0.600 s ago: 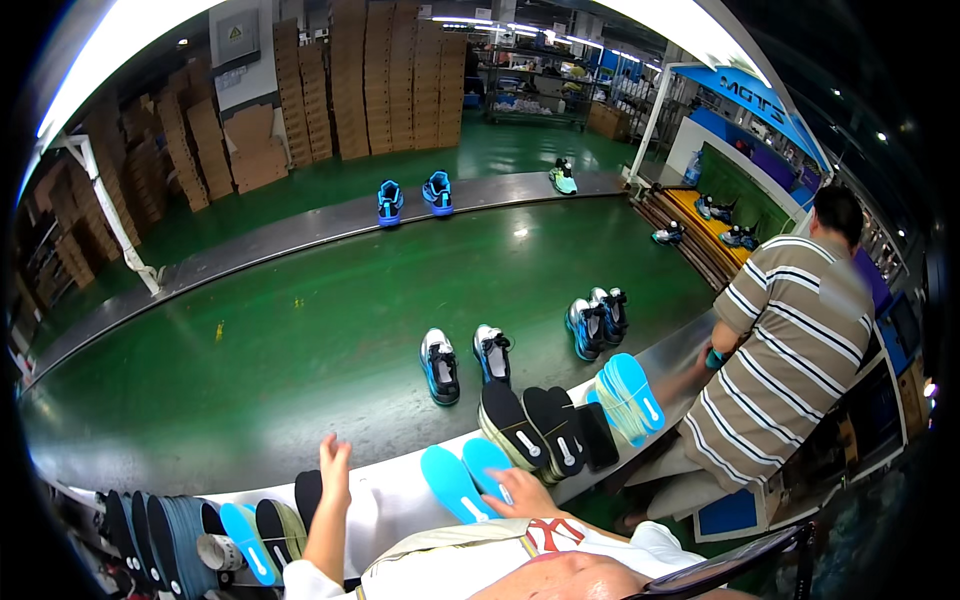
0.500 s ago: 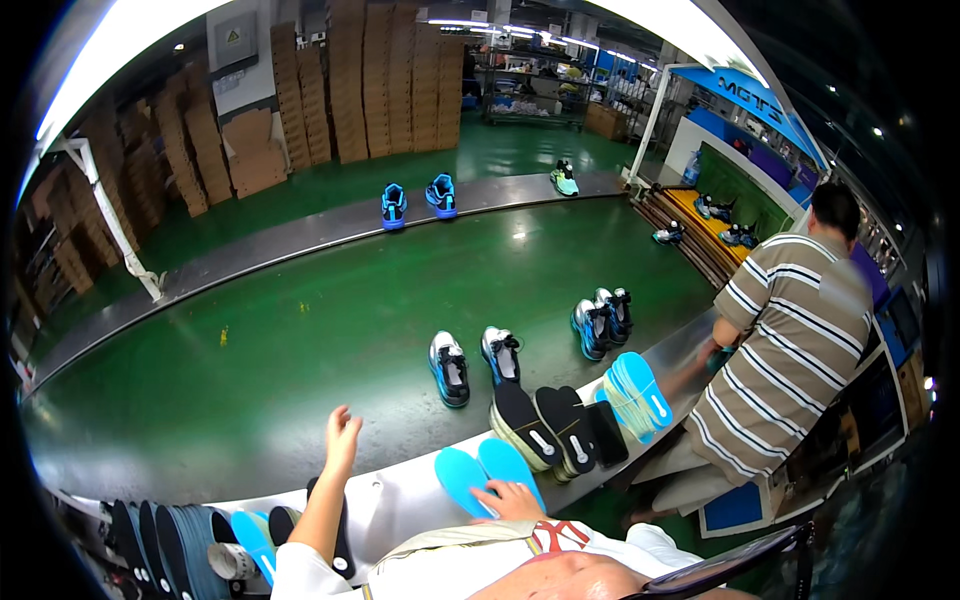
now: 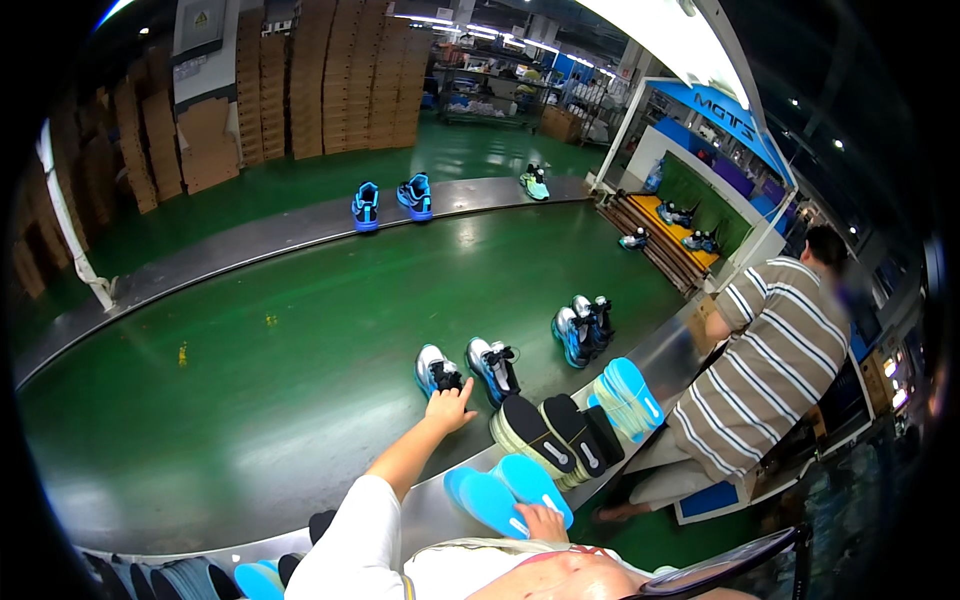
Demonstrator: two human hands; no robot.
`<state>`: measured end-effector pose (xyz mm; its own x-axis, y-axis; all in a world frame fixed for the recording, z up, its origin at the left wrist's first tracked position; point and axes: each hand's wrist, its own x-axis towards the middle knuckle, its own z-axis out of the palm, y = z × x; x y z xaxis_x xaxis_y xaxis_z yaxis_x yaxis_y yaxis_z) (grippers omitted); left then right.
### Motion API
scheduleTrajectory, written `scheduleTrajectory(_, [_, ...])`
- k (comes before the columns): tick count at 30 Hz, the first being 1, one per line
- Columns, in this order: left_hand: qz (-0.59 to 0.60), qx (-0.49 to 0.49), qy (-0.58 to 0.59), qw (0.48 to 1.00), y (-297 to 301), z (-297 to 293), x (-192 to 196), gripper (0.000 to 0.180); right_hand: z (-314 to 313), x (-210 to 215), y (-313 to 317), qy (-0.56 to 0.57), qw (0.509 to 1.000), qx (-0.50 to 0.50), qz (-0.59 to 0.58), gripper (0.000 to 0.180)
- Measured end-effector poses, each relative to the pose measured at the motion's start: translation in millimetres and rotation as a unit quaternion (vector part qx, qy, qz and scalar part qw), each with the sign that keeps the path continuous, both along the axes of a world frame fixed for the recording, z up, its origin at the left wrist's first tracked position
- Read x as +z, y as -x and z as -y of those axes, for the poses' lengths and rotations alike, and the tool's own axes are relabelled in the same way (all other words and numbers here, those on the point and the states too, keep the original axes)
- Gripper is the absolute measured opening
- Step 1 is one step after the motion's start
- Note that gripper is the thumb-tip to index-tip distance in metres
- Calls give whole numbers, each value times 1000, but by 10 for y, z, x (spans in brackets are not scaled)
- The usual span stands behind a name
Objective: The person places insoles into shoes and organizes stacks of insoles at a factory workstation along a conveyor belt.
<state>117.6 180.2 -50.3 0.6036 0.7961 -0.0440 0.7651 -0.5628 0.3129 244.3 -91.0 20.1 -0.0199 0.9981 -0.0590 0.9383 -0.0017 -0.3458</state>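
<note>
A silver, black and blue sneaker (image 3: 432, 366) stands on the green belt. My left hand (image 3: 450, 405) reaches over its near end, thumb spread away from the fingers; whether it touches the shoe I cannot tell. A matching sneaker (image 3: 491, 368) is just to the right of that hand. Close to my body, my right hand (image 3: 543, 522) grips a pair of light blue insoles (image 3: 482, 498) by their near ends, above the metal ledge. Its fingers partly cover them. Beyond them on the ledge lie bundled black insoles (image 3: 527, 430).
More blue insoles (image 3: 628, 385) lie bundled beside a dark flat object (image 3: 603, 435). Another sneaker pair (image 3: 578, 335) stands farther right on the belt. Blue sneakers (image 3: 414, 197) stand on the far metal ledge (image 3: 280, 215). A person in a striped shirt (image 3: 765, 350) works at right.
My left hand has swung right and forward from over the belt's near edge to the left sneaker. My right hand keeps its grip on the blue insoles. The whole view has shifted slightly.
</note>
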Motion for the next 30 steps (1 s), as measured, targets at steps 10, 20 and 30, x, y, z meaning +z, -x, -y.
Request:
scheduleTrajectory(10, [-59, 27, -37, 997, -612, -227, -196, 45, -76, -130, -87, -4, 1000, 24, -20, 42])
scheduleTrajectory(20, [20, 165, -68, 984, 188, -62, -160, 35, -117, -10, -184, 10, 990, 25, -137, 53])
scheduleTrajectory(30, [117, 180, -254, 943, 903, 777, 123, 41, -1124, 585, -185, -208, 953, 83, -202, 43])
